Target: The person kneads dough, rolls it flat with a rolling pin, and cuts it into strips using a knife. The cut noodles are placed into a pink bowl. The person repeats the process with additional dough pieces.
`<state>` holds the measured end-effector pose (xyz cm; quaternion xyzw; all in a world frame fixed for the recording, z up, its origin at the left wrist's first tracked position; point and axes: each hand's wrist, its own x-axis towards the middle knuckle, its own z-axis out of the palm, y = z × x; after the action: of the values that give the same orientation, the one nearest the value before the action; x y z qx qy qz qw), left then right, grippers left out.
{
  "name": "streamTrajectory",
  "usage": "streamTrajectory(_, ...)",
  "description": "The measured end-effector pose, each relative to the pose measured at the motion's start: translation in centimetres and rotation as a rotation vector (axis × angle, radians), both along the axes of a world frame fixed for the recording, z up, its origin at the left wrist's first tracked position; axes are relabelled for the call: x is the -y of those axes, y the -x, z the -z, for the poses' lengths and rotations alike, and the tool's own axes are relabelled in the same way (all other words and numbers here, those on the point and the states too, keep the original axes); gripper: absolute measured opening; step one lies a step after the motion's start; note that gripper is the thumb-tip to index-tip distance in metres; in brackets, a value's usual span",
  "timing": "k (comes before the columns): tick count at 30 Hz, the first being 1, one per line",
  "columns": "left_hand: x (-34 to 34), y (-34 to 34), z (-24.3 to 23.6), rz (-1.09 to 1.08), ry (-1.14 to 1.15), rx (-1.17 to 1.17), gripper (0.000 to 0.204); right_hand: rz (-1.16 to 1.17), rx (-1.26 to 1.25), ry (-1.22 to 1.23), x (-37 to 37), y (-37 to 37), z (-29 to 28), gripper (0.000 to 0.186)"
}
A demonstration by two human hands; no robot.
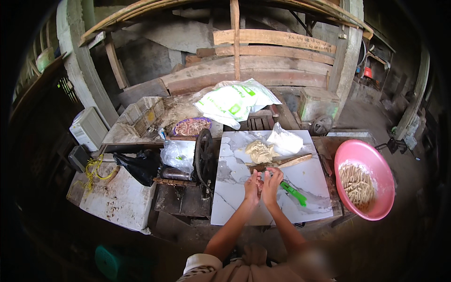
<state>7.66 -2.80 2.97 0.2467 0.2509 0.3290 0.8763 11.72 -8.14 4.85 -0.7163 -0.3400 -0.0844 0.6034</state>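
Observation:
My left hand [252, 188] and my right hand [272, 184] are close together over a marble-patterned white board [229, 183]. Their fingers are curled inward and meet; whatever may lie between them is too small or hidden to name. Just beyond the fingertips, a rough wooden stick [294, 160] lies slantwise across the board. Behind the stick sits a lump of pale dough [261, 152], with a white plastic bag [285, 140] to its right. A bright green tool [294, 193], seemingly a cutter, rests right of my right hand.
A pink basin [386, 164] of floury dough strips stands at the right. Left of the board is a hand-wheel machine [205, 157] with clear plastic on it. Farther back are a purple-rimmed basket [191, 126] and a white-and-green sack [237, 101]. A black bag [141, 167] lies left.

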Motion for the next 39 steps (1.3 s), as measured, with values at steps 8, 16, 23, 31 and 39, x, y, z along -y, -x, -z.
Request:
streamTrajectory(8,-1.8,0.4,-0.8,-0.012,0.258,0.192,0.038,-0.200,-0.603,-0.241,-0.6,-1.5,2.7,0.032)
streamTrajectory(16,-0.1,-1.3,0.2,-0.076,-0.503,-0.097,0.019,-0.497,-1.224,-0.541,-1.7,0.0,2.5,0.045)
streamTrajectory(23,-0.2,-0.3,0.5,-0.450,-1.305,-0.984,0.037,-0.354,-1.152,-0.504,-0.8,1.6,1.6,0.043)
streamTrajectory(31,-0.5,1.0,0.7,-0.340,-0.867,-0.482,0.041,-0.455,-1.285,-0.546,0.8,-0.1,1.2,0.042)
streamTrajectory(39,1.7,-0.5,-2.8,-0.076,-0.687,-0.253,0.045,-0.230,-0.784,-0.233,0.4,0.9,1.1,0.029)
